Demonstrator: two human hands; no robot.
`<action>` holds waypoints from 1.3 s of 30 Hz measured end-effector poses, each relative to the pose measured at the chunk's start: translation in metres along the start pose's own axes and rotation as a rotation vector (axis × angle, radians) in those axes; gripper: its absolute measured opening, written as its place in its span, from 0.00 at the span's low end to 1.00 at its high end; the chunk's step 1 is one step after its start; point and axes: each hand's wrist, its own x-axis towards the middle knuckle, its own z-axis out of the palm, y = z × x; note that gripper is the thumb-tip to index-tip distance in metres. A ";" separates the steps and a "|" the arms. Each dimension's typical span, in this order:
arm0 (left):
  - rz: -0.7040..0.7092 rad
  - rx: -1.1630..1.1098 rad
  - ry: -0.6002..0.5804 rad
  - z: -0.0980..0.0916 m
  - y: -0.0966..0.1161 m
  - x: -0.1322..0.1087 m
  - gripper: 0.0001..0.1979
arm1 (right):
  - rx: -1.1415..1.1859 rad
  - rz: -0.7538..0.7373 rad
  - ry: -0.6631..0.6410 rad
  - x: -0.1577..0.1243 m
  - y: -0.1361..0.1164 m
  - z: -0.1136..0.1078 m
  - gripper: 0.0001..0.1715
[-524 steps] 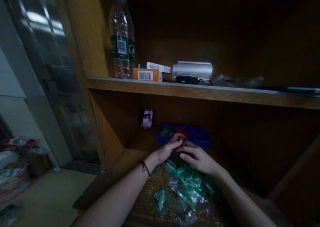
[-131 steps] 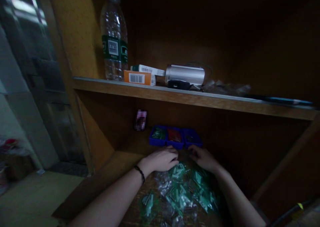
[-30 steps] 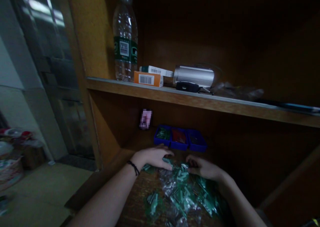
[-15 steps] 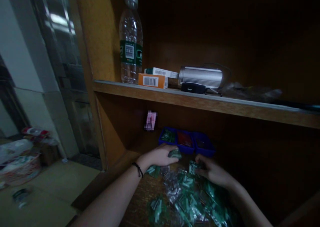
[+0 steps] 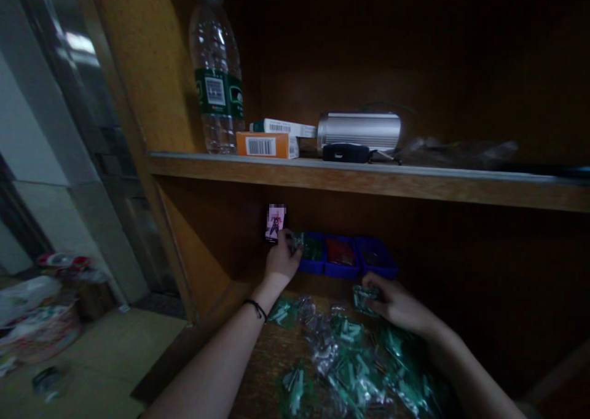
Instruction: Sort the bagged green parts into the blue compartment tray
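Observation:
My left hand [image 5: 282, 260] is raised to the back of the cubby and pinches a small clear plastic bag of green parts [image 5: 297, 241] just over the left end of a blue three-compartment tray [image 5: 343, 268]. That tray's compartments hold green, red and dark contents. My right hand [image 5: 399, 305] rests lower and grips another small bag [image 5: 366, 300] at the near edge of a heap of clear bags with green parts [image 5: 345, 364]. The heap lies on a dark wooden surface [image 5: 262, 360].
Above, a wooden shelf [image 5: 350, 176] holds a water bottle [image 5: 216, 81], an orange box [image 5: 260, 144] and a silver cylinder [image 5: 358, 131]. A small blurred picture [image 5: 275, 222] sits on the back wall. Bags and boxes stand on the floor [image 5: 101, 351] at left.
My left hand has lifted its bag away from the heap, up and back to the tray's left end. My right hand has picked up a small bag, and the view has shifted slightly.

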 end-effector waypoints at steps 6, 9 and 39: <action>0.126 0.364 -0.150 0.001 0.014 -0.005 0.17 | -0.012 0.010 -0.002 0.002 -0.004 0.002 0.06; 0.166 0.407 -0.221 0.002 0.021 -0.008 0.13 | -0.013 0.014 0.004 0.003 -0.004 0.002 0.05; 0.328 0.305 -0.256 -0.007 0.036 -0.024 0.23 | -0.145 -0.110 0.182 0.006 0.009 0.007 0.17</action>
